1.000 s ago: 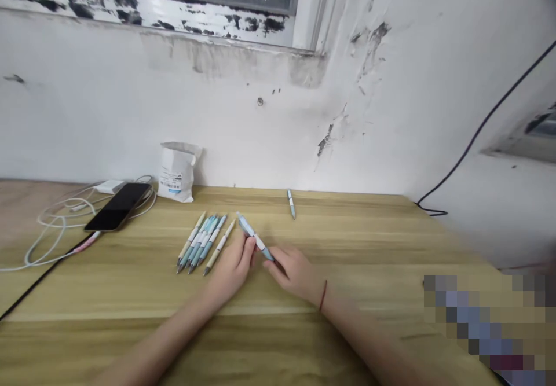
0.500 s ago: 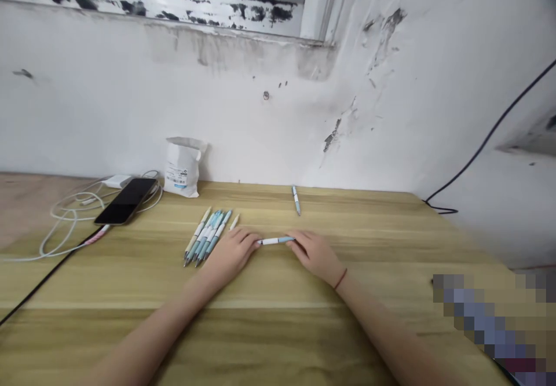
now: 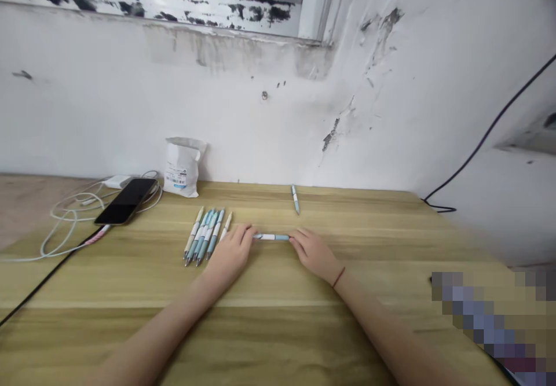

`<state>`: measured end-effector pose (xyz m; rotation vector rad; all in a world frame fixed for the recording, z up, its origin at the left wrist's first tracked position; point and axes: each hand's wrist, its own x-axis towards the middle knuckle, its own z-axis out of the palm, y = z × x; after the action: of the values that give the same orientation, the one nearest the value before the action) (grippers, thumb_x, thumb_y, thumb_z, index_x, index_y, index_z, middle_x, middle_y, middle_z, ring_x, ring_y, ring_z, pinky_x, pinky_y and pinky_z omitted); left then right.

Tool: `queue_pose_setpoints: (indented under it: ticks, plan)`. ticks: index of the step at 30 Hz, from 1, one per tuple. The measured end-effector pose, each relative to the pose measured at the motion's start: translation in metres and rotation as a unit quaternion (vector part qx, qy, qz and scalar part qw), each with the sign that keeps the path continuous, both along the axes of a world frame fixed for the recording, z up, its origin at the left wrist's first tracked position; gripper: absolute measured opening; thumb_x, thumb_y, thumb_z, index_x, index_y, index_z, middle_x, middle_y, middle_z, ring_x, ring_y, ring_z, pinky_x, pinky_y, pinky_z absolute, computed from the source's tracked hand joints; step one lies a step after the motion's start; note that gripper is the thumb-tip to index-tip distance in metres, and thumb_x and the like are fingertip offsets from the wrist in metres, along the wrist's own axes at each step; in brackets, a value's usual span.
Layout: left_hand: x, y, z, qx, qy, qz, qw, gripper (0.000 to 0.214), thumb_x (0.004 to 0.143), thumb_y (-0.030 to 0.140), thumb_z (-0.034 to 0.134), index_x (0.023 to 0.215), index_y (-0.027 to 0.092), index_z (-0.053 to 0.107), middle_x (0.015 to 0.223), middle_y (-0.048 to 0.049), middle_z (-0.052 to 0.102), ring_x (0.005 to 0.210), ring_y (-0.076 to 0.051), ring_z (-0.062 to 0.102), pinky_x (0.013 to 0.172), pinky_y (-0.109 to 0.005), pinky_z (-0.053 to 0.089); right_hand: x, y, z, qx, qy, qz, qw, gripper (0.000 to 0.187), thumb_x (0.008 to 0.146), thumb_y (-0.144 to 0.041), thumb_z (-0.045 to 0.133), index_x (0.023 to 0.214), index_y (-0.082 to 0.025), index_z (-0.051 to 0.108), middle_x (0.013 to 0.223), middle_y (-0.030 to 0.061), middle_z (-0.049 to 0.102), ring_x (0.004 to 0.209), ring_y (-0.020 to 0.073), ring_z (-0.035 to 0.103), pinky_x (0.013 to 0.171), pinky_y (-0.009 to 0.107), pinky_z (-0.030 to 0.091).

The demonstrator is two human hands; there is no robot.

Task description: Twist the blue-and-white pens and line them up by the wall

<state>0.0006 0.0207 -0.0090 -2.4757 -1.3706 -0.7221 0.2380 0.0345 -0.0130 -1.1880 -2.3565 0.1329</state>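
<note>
A blue and white pen lies level just above the wooden table, held between both hands. My left hand pinches its left end with closed fingers. My right hand pinches its right end; a red string circles that wrist. A row of several blue, white and cream pens lies right beside my left hand, which hides part of the nearest one. One more pen lies alone farther back, near the wall.
A black phone rests on white cables at the back left, with a dark cable running to the front left. A small white bag stands against the wall. A black wire runs along the right wall.
The held pen turned from a slant pointing away to lying level between the hands, and both hands shifted slightly away from me. My view rose a little.
</note>
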Motion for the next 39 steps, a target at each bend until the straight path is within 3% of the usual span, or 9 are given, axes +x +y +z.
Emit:
queue_pose_setpoints:
  ticks: [6,13,19,23,27,32,39]
  plan:
    - [0.003,-0.004,0.003,-0.029,0.039,0.023,0.999,0.022,0.092,0.022,0.038,0.106,0.018,0.055,0.101,-0.008,0.059,0.083,-0.019,0.059,0.072,-0.031,0.047,0.004,0.001,-0.004,0.019,0.04,-0.031,0.999,0.022,0.088,-0.011,0.037,0.085,-0.018,0.057,0.079,0.0051,0.06,0.074,0.0174,0.053,0.066,0.028,0.039]
    - [0.0,-0.004,0.004,-0.033,0.03,0.001,0.999,0.024,0.094,0.022,0.035,0.096,0.017,0.059,0.086,-0.0052,0.064,0.083,-0.019,0.059,0.073,-0.031,0.043,0.006,-0.001,-0.002,0.05,0.065,-0.037,0.996,0.025,0.081,-0.004,0.038,0.088,-0.019,0.058,0.082,0.0051,0.061,0.076,0.018,0.054,0.068,0.029,0.04]
    - [0.003,-0.008,0.012,0.065,0.012,-0.004,0.998,0.023,0.094,0.02,0.037,0.099,0.017,0.059,0.099,-0.0073,0.064,0.091,-0.018,0.057,0.078,-0.032,0.036,0.001,0.0,-0.001,0.017,0.05,0.008,0.999,0.023,0.093,-0.019,0.032,0.102,-0.018,0.054,0.094,0.0076,0.061,0.088,0.0197,0.053,0.077,0.033,0.041]
    - [0.007,-0.014,0.019,0.111,-0.02,0.007,0.994,0.019,0.092,0.019,0.041,0.098,0.02,0.059,0.098,-0.0054,0.065,0.089,-0.018,0.057,0.08,-0.034,0.032,0.003,0.002,-0.005,0.024,0.023,0.013,0.999,0.019,0.091,-0.015,0.037,0.092,-0.018,0.056,0.085,0.0061,0.061,0.08,0.0192,0.053,0.071,0.032,0.041]
    - [0.009,-0.018,0.023,0.089,-0.02,0.015,0.996,0.017,0.092,0.021,0.043,0.09,0.021,0.06,0.083,-0.001,0.067,0.077,-0.016,0.058,0.08,-0.035,0.029,0.006,0.002,-0.005,0.056,0.008,-0.013,0.998,0.02,0.085,-0.007,0.04,0.083,-0.018,0.057,0.077,0.0048,0.06,0.074,0.0184,0.051,0.068,0.031,0.039]
    - [0.01,-0.018,0.019,0.039,-0.007,0.027,0.999,0.021,0.092,0.022,0.042,0.081,0.019,0.06,0.072,0.0001,0.066,0.068,-0.016,0.058,0.079,-0.036,0.028,0.008,0.002,-0.002,0.078,0.006,-0.023,0.997,0.023,0.085,-0.008,0.039,0.087,-0.017,0.059,0.078,0.0062,0.061,0.076,0.0194,0.052,0.07,0.032,0.039]
    - [0.008,-0.015,0.017,0.089,-0.034,-0.012,0.995,0.015,0.092,0.019,0.043,0.097,0.021,0.058,0.096,-0.0026,0.067,0.086,-0.016,0.06,0.085,-0.036,0.028,0.01,0.004,-0.002,-0.023,0.074,0.037,0.996,0.024,0.092,-0.021,0.038,0.107,-0.02,0.056,0.097,0.0066,0.063,0.091,0.019,0.055,0.081,0.033,0.043]
